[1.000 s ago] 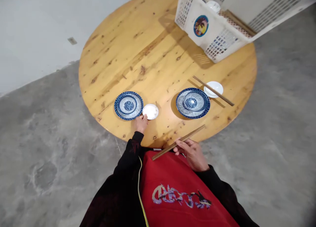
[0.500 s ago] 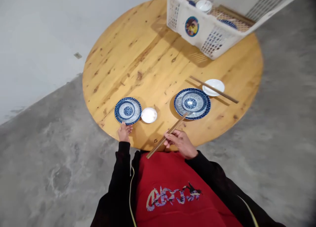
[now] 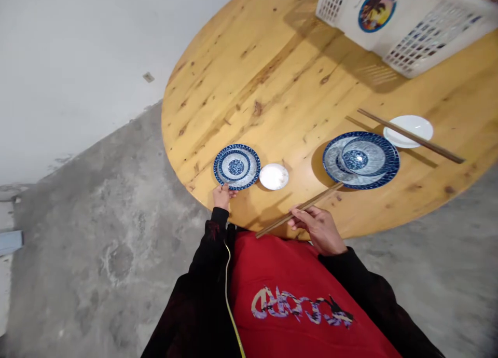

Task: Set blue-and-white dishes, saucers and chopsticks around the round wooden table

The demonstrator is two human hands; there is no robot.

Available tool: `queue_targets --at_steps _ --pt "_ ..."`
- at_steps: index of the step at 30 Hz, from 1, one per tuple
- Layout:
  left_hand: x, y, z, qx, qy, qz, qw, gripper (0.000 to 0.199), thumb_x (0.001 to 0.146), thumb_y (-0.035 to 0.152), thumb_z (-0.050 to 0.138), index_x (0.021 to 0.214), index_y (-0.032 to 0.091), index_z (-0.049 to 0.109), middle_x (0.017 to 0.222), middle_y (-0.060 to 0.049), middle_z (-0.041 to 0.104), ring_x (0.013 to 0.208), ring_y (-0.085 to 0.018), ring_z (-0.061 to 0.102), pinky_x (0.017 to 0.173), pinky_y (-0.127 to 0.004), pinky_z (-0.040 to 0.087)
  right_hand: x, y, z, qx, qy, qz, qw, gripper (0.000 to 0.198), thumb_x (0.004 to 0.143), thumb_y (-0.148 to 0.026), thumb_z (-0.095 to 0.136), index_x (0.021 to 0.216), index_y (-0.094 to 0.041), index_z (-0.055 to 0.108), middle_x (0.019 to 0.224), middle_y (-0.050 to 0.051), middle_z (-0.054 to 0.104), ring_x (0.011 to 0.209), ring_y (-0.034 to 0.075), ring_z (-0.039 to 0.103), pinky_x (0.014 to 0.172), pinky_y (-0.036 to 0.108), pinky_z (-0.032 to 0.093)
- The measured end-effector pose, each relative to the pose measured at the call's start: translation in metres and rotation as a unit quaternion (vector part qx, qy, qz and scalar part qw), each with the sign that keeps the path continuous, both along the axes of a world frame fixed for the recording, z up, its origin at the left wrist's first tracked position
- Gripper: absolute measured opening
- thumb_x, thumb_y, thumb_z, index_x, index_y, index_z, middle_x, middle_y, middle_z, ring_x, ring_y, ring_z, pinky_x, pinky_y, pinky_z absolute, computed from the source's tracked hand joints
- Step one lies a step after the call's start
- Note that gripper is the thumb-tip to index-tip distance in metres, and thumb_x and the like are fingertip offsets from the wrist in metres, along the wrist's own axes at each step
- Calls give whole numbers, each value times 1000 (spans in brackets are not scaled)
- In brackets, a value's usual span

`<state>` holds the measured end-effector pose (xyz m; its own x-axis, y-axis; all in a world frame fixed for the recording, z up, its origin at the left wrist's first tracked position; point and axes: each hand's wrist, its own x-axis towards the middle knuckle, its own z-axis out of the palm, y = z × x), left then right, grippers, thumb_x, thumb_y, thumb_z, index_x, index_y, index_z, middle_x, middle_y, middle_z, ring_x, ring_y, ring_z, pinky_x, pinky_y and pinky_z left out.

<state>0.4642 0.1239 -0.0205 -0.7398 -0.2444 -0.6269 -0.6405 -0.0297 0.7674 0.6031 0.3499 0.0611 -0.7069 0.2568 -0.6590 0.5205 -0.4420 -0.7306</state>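
My left hand [image 3: 222, 196] is at the near rim of a blue-and-white plate [image 3: 253, 177], thumb over the edge and fingers by its side. A smaller blue-and-white bowl [image 3: 235, 167] sits on that plate. Just right of it lies a small white dish [image 3: 274, 176]. My right hand [image 3: 317, 227] pinches a pair of wooden chopsticks [image 3: 299, 209], held slanting over the table's near edge. Their far ends reach the near rim of a larger blue-and-white plate [image 3: 375, 180], which carries a patterned bowl [image 3: 356, 160].
Beyond the larger plate, wooden chopsticks [image 3: 412, 136] rest across a white dish [image 3: 418, 123]. A white plastic basket [image 3: 420, 36] stands at the far right of the round wooden table [image 3: 249, 88]. A pale wall [image 3: 78, 62] rises on the left.
The view has shifted, so the table appears farther right and larger. On the left plate, the small bowl sits nearer the middle. My right hand still holds the chopsticks, now at a flatter slant.
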Motion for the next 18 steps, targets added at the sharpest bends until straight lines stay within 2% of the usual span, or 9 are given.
queue_targets --at_steps 4,7,13,18 --pt "-10 -9 -2 7 1 -15 1000 18 88 27 56 73 17 52 55 1 61 54 -16 70 50 -21 45 -2 -20 1 19 -10 -39 999 55 48 -57 96 70 -14 70 61 8 67 54 18 64 49 27 55" --pt "-15 -12 -3 8 -1 -30 1000 22 87 31 60 72 17 53 54 0 60 55 -18 71 50 -22 46 -4 -29 1 29 -4 -55 998 54 49 -56 96 70 -14 70 61 7 67 54 18 65 48 28 55" --pt "-18 -18 -5 26 7 -52 998 24 85 35 65 73 16 55 59 -4 66 63 -20 75 55 -23 52 -8 -40 -2 39 1 -62 997 52 50 -55 96 70 -15 70 60 7 68 53 18 65 49 28 56" --pt "-19 -21 -4 18 8 -79 997 28 85 42 67 82 14 64 62 -6 69 68 -22 76 60 -27 57 -4 -43 -11 53 12 -59 997 49 55 -54 94 73 -15 70 61 7 69 52 19 66 49 30 57"
